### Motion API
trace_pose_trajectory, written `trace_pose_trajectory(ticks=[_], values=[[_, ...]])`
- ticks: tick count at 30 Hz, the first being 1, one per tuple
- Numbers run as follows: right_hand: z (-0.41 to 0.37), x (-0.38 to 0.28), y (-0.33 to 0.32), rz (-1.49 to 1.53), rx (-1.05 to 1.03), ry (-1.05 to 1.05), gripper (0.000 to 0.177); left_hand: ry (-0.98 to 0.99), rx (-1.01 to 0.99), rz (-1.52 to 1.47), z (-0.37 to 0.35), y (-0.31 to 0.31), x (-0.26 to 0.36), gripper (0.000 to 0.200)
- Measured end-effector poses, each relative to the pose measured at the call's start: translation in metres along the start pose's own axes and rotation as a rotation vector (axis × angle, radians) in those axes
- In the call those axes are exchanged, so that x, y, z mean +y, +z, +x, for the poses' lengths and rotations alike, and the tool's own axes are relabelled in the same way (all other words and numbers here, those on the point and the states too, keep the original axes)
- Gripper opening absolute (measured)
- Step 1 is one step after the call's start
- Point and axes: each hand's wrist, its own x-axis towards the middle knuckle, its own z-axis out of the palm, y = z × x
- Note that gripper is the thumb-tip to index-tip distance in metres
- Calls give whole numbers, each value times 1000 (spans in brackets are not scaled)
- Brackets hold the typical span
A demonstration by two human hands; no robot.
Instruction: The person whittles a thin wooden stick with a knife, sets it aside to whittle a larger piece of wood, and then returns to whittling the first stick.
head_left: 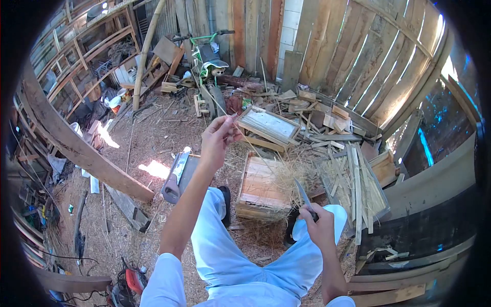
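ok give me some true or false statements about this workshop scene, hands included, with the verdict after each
1. The right hand grips a knife. True.
2. The left hand rests on a knee. False: it is raised, its fingers pinching a thin strip.
3. The green bike stands near the plank wall. True.
4. The wooden box in front of the person has no straw on it. False: straw lies over its right side.
5. The red power tool is on the ground to the person's left. True.
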Motion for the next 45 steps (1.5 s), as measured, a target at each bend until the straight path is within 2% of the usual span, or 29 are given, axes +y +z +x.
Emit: trace_pose_trajectory(ticks=[2, 4, 6, 9, 12, 14, 20, 25, 28, 31, 34, 36, 37, 38, 39, 40, 42, 43, 45], values=[[3, 2, 1, -42, -24, -38, 13, 4, -35, -13, 9, -1, -1, 17], [1, 5, -4, -59, -46, -20, 13, 116, 48, -36, 25, -4, 10, 19], [0, 12, -5, -69, -81, -18, 13, 135, 95, -54, 37, -9, 25, 16], [-3, 19, -2, -91, -71, 60, 12, 186, 36, 18, 38, -2, 38, 18], [-2, 25, 4, -87, -67, 28, 13, 239, 25, -34, 39, 2, 47, 20], [-1, 21, 5, -87, -77, 27, 12, 250, 60, -34, 41, -1, 56, 21], [1, 19, 9, -54, -67, -23, 11, 231, 21, -47, 37, -7, 76, 15], [-1, 23, 14, -74, -87, -11, 10, 297, -57, -25, 33, -7, 84, 16], [-5, 17, 20, -32, -66, 31, 10, 271, -6, -21, 22, 6, 81, 16], [-6, 28, 29, -93, -96, -6, 12, 242, -58, 18, 6, 21, 66, 18], [-10, 24, 31, 6, 9, -3, 17, 259, -76, 28, -6, 39, 74, 18], [-8, 30, 22, -23, 42, -30, 21, 376, -79, 29, -13, 48, 91, 18], [-5, 27, 18, 105, 77, 16, 23, 379, -74, 46, -18, 57, 97, 18], [-3, 23, 13, 234, 117, 59, 26, 364, -99, 41, -27, 66, 101, 18], [-2, 16, 8, 423, 84, 78, 29, 297, -197, 162, -39, 73, 101, 17], [0, 6, 4, 425, 115, 94, 29, 228, -297, 281, -51, 79, 95, 17], [-3, -14, -4, 631, 49, 13, 33, 64, -371, 388, -79, 83, 71, 16], [-5, -27, -8, 639, 80, 34, 33, -23, -406, 447, -92, 81, 60, 16], [-17, -47, -11, 839, -52, 44, 36, -229, -491, 455, -120, 74, 38, 16]])
